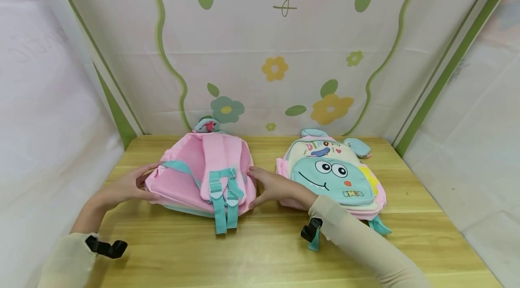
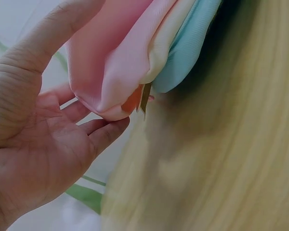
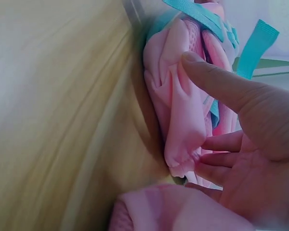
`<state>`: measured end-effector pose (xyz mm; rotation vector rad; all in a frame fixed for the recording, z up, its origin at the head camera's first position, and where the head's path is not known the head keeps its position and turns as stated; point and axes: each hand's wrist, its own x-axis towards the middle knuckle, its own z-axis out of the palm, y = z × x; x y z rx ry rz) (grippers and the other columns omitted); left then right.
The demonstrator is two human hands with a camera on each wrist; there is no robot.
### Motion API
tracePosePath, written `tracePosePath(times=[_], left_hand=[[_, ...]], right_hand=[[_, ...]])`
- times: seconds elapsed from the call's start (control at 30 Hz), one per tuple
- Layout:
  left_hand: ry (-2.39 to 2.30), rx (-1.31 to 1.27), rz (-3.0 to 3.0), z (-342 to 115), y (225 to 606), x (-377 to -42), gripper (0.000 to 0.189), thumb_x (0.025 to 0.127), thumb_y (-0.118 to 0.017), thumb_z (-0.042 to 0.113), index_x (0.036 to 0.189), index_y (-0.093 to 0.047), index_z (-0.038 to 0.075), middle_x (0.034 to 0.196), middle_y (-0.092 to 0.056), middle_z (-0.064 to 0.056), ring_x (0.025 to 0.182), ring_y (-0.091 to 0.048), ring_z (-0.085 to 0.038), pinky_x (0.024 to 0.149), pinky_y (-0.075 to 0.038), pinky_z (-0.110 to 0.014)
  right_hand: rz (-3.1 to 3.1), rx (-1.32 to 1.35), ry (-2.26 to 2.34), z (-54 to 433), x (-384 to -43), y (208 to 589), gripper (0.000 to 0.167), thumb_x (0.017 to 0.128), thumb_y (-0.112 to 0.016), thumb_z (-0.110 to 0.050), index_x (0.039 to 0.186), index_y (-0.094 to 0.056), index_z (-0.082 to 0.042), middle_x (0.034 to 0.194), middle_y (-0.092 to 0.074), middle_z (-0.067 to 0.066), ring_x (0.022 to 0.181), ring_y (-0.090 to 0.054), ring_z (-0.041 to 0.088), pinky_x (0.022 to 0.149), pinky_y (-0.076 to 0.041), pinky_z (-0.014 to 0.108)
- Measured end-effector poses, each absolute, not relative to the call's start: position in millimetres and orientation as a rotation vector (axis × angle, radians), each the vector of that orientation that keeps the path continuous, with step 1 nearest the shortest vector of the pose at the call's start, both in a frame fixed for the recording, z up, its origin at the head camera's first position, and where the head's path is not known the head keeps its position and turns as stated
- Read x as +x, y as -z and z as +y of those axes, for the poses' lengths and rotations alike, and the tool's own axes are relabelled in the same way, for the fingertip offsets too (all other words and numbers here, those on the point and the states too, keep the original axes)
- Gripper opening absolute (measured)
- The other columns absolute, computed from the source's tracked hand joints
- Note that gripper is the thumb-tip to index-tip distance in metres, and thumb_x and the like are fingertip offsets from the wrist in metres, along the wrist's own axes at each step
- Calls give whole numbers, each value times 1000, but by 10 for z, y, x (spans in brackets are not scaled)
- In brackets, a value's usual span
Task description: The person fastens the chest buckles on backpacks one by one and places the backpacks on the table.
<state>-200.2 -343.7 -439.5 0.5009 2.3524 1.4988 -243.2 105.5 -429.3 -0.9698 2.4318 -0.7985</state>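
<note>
A pink children's backpack lies on the left of the table with its straps and padded back facing up. Teal webbing hangs from its strap buckles over the near edge. My left hand grips its left bottom corner, and in the left wrist view the fingers reach under the pink fabric. On the opposite side, my right hand holds the bag's edge, thumb toward me. The right wrist view shows that thumb against the gathered pink side. The bag's front panel is turned down, mostly hidden.
A second backpack, with a teal dinosaur face and ear flaps, lies face up on the right, partly behind my right forearm. Both rest on a wooden table. A flower-print cloth stands behind, with white cloth walls at both sides.
</note>
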Motion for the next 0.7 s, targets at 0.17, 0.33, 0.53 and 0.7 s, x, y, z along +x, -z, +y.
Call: tracePosePath(times=[0.17, 0.33, 0.53, 0.7], left_hand=[[-1484, 506, 2337, -3366, 4457, -2047, 96, 86, -79, 8, 161, -19, 2, 155, -36, -32, 116, -59, 3, 91, -53, -21], [-1440, 505, 2365, -3280, 4492, -2067, 98, 85, -81, 13, 162, -19, 5, 157, -36, -30, 123, -56, -3, 92, -51, -19], [-1395, 510, 2371, -3193, 4546, -2048, 99, 86, -81, 17, 162, -19, 6, 162, -28, -28, 143, -39, -46, 96, -46, -15], [-1369, 521, 2382, -3150, 4568, -2028, 100, 86, -81, 20, 163, -17, 7, 164, -26, -28, 147, -29, -52, 97, -43, -13]], right_hand=[[2482, -976, 687, 1121, -2453, 4217, 109, 79, -88, -40, 161, -26, -4, 169, -23, 15, 156, -23, 29, 126, -24, 44], [2522, -1007, 607, 1188, -2481, 4190, 106, 80, -87, -42, 160, -29, -4, 167, -29, 14, 154, -28, 29, 125, -27, 44], [2546, -1043, 579, 1255, -2474, 4143, 102, 80, -88, -37, 157, -33, -1, 163, -37, 15, 150, -37, 30, 122, -33, 46], [2552, -1088, 581, 1292, -2473, 4125, 94, 80, -88, -35, 154, -40, 0, 156, -47, 14, 137, -51, 27, 116, -41, 45]])
